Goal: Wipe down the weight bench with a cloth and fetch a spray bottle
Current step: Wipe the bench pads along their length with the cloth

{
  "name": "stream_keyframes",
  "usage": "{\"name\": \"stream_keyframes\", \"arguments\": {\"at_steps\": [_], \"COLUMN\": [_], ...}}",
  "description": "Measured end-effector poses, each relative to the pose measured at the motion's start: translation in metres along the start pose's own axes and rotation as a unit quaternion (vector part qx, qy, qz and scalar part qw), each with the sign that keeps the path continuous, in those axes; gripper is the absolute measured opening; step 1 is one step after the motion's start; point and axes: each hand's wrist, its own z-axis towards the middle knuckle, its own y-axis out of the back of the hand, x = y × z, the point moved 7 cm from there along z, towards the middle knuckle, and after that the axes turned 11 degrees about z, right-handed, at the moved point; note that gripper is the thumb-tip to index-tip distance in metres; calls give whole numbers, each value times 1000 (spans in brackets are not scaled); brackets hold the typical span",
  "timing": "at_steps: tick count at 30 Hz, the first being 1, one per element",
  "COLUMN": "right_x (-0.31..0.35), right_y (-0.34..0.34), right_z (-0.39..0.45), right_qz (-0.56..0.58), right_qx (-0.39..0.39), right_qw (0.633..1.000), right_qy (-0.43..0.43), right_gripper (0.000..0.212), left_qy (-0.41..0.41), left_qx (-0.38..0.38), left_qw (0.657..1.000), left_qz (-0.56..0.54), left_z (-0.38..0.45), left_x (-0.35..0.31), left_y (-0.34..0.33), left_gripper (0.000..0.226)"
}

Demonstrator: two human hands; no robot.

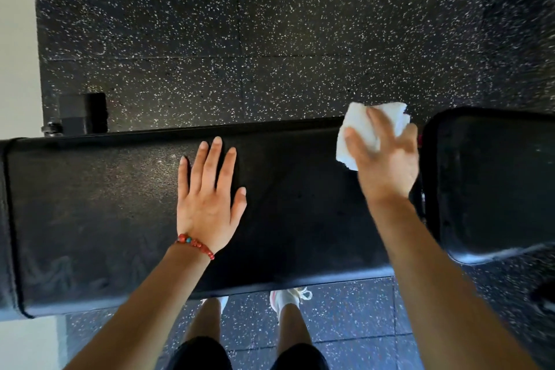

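The weight bench (120, 204) lies across the view with its long axis running from 9 o'clock to 3 o'clock. It has two black pads: the long pad that fills the middle, and a second pad (492, 183) at 3 o'clock, set apart from the first by a narrow gap.

One white cloth (365, 129) sits at about 2 o'clock, on the far right corner of the long pad, with its upper edge hanging past the far rim of the tabletop. It is folded into a rough rectangle whose longer side tilts from 7 o'clock up to 1 o'clock.

The right hand (387, 159) lies on top of the cloth, fingers spread and pointing toward 11 o'clock; its grip is wide, pressing the cloth flat rather than closing round it. The hand is blurred.

The left hand (207, 201) rests palm down near the centre of the long pad, fingers straight and pointing to 12 o'clock, its grip wide and holding nothing. One red beaded bracelet (195, 245) circles that wrist.

Two legs and two white shoes (289, 297) show at 6 o'clock, on the black speckled floor (240, 39).

No spray bottle can be seen.
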Motion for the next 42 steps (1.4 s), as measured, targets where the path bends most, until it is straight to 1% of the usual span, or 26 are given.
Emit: {"name": "stream_keyframes", "arguments": {"at_steps": [2,3,4,7,10,11,13,16,19,21,23,26,28,29,30,32,34,36,37,39,42], "right_x": [5,13,26,60,57,46,13,-31,-34,-17,10,44,44,34,18,-20,-48,-54,-48,-20,27], "right_y": [-8,-16,-25,-41,-36,-29,-6,17,17,2,-19,-31,-28,-23,-14,11,27,28,23,3,-26], "right_z": [-7,-15,-25,-50,-47,-41,-23,-9,-17,-36,-66,-101,-100,-93,-84,-68,-62,-70,-78,-106,-156], "right_qz": [14,25,44,74,26,9,6,13,39,60,82,51,16,7,6,10,23,30,35,49,56], "right_qx": [1,15,35,84,102,94,55,32,2,21,75,95,98,95,83,29,-4,-28,-30,2,64], "right_qw": [1000,999,998,989,978,978,989,999,999,998,992,981,972,973,979,994,999,999,999,999,992], "right_qy": [-16,-14,4,101,179,185,138,38,9,18,64,164,212,212,188,108,37,-11,-21,5,98], "right_gripper": [49,50,49,49,42,42,43,48,47,47,45,40,40,41,42,47,49,49,49,47,44], "left_qy": [2,2,2,6,29,36,37,23,30,32,31,28,25,23,20,15,16,21,22,25,36], "left_qx": [-5,-6,-8,-19,-38,-43,-49,-33,-19,-16,-15,-12,-17,-21,-28,-49,-62,-64,-58,-33,-12], "left_qw": [1000,1000,1000,1000,999,998,998,999,999,999,999,1000,999,999,999,998,998,997,998,999,999], "left_qz": [5,6,6,14,17,13,4,-2,3,3,2,-3,-18,-26,-32,-30,-23,-23,-21,-19,-19], "left_z": [0,0,0,-1,-9,-12,-19,-28,-31,-31,-32,-32,-32,-33,-34,-41,-51,-63,-69,-79,-85], "left_x": [0,-1,-2,-4,-6,-9,-19,-39,-43,-42,-41,-42,-41,-40,-38,-31,-23,-18,-17,-19,-20], "left_y": [0,0,1,4,8,9,10,4,-3,-5,-6,-3,0,2,5,9,10,8,6,-1,-8], "left_gripper": [57,57,57,55,53,53,53,53,55,56,56,57,56,55,54,53,52,52,52,54,56]}}
